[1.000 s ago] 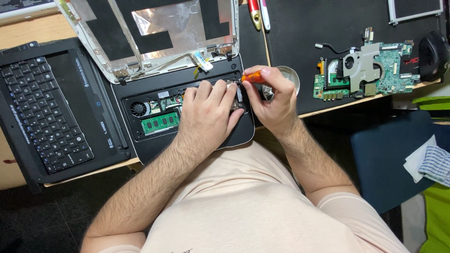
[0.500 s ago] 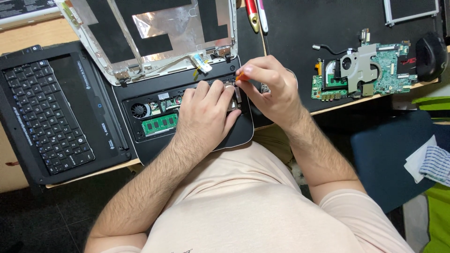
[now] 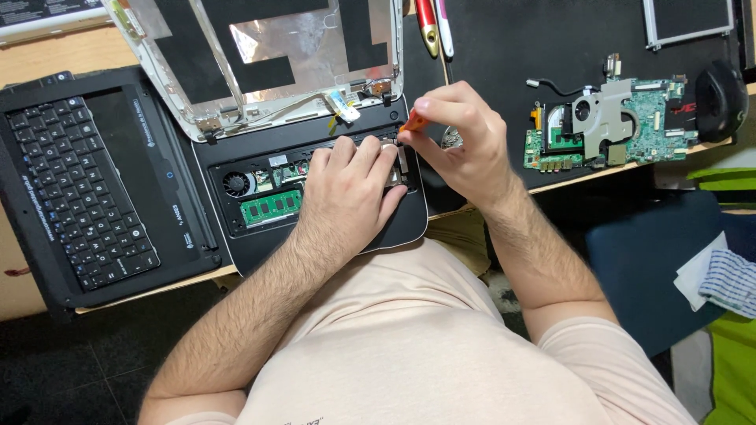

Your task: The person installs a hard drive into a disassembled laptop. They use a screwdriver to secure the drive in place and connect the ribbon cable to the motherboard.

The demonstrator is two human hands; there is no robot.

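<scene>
An opened black laptop base (image 3: 236,145) lies at the desk's near edge, with a small fan (image 3: 234,183) and a green memory stick (image 3: 271,208) exposed. My left hand (image 3: 352,193) rests flat on its right half, fingers spread over the inner parts. My right hand (image 3: 463,138) hovers just right of it, fingers pinched on a small orange-handled screwdriver (image 3: 413,121) whose tip points down toward the base. A stripped white lid (image 3: 260,55) with foil and black patches leans behind the base.
A black keyboard panel (image 3: 87,185) lies at the left. A green motherboard with a metal heatsink (image 3: 610,118) sits on the dark mat at the right, a black mouse (image 3: 718,88) beyond it. Red and pink pens (image 3: 431,24) lie at the top. A blue chair and cloth are lower right.
My right hand has lifted slightly and shifted up with the screwdriver; a small round dish near it is now mostly hidden. My left hand stays on the laptop base.
</scene>
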